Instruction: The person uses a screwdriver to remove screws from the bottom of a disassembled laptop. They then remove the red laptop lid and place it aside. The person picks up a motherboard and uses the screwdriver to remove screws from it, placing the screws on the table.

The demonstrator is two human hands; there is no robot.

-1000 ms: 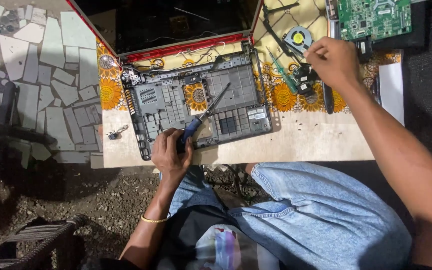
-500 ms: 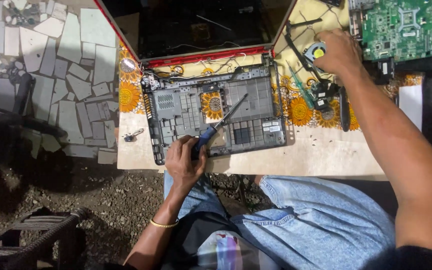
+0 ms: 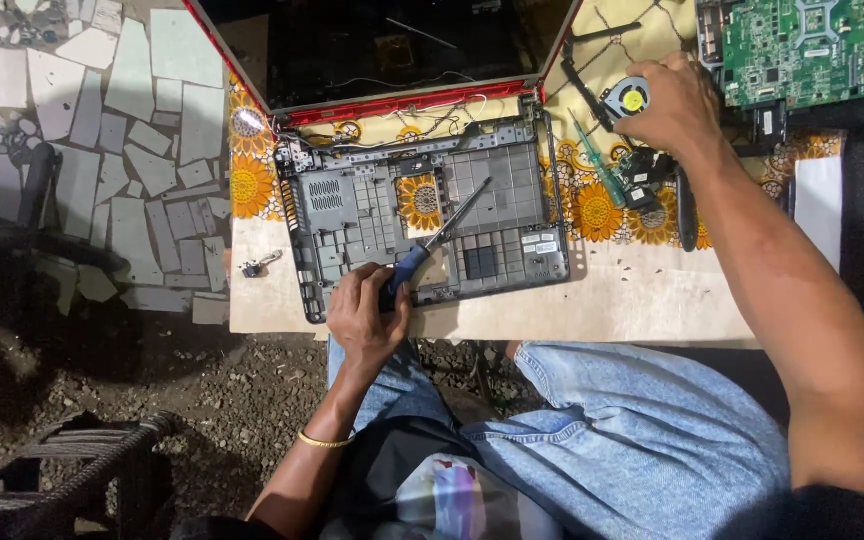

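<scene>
Though the counter (image 3: 592, 300) is crowded, the largest thing on it is the laptop, whose dark lid (image 3: 382, 45) stands opened away from the person, red-edged at the hinge. Below it lies the grey base shell (image 3: 352, 215), stripped nearly bare: ribs, vents and empty bays show, and the flowered cloth (image 3: 252, 180) is visible through a hole in its middle, so the gutting looks, by my judgement, largely done. Thin wires still trail along the hinge edge, and whatever small fittings remain in the shell seem to be what is left.

At the upper right the green board (image 3: 802, 50) lies out of the shell, well apart from it. Between board and shell sit the removed pieces (a loose heap, hard to sort): a dark strip, a green-handled tool (image 3: 597, 170) and a round fan (image 3: 632, 98) with a yellow hub.

The right hand (image 3: 677, 105) rests on that heap just beside the fan, its fingers curled down; whether they pinch anything I cannot tell. The left hand (image 3: 367, 320) lies at the shell's near edge, fingers wrapped around the blue handle of a screwdriver (image 3: 437, 240), whose shaft slants up across the shell's middle.

Smallest, a bit of metal hardware (image 3: 257, 265) lies alone left of the shell.
</scene>
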